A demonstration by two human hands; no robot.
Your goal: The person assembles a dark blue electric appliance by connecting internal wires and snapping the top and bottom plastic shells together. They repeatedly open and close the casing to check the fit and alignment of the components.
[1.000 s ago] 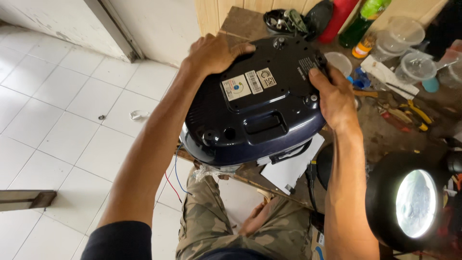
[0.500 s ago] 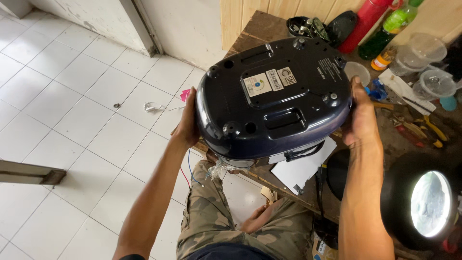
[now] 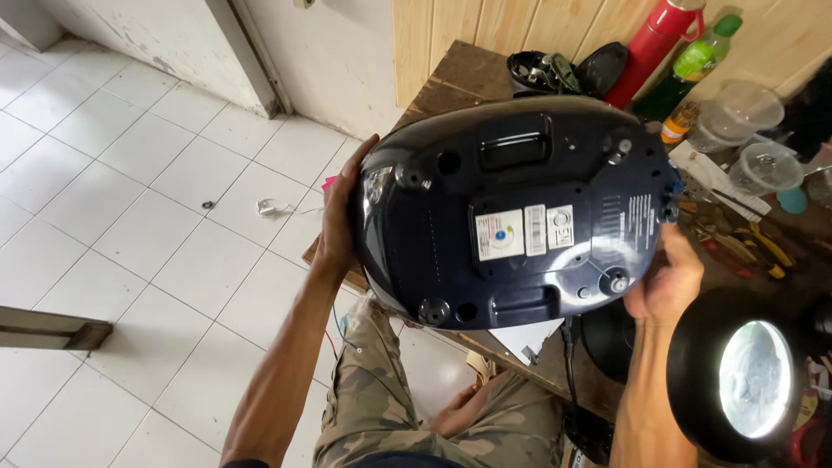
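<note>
From the head view, the dark blue appliance (image 3: pixel 516 212) hung base-up above the wooden surface (image 3: pixel 459 74), pressed between the left hand (image 3: pixel 340 217) and right hand (image 3: pixel 666 279). With only palms gripping smooth sides, it could have slipped onto the tools (image 3: pixel 745 247).

I think this is a small home repair workshop. On the right I see a messy wooden workbench (image 3: pixel 451 82) with pliers (image 3: pixel 763 247), a bright work lamp (image 3: pixel 752 381), and white floor tiles (image 3: pixel 130 199) on the left.
</note>
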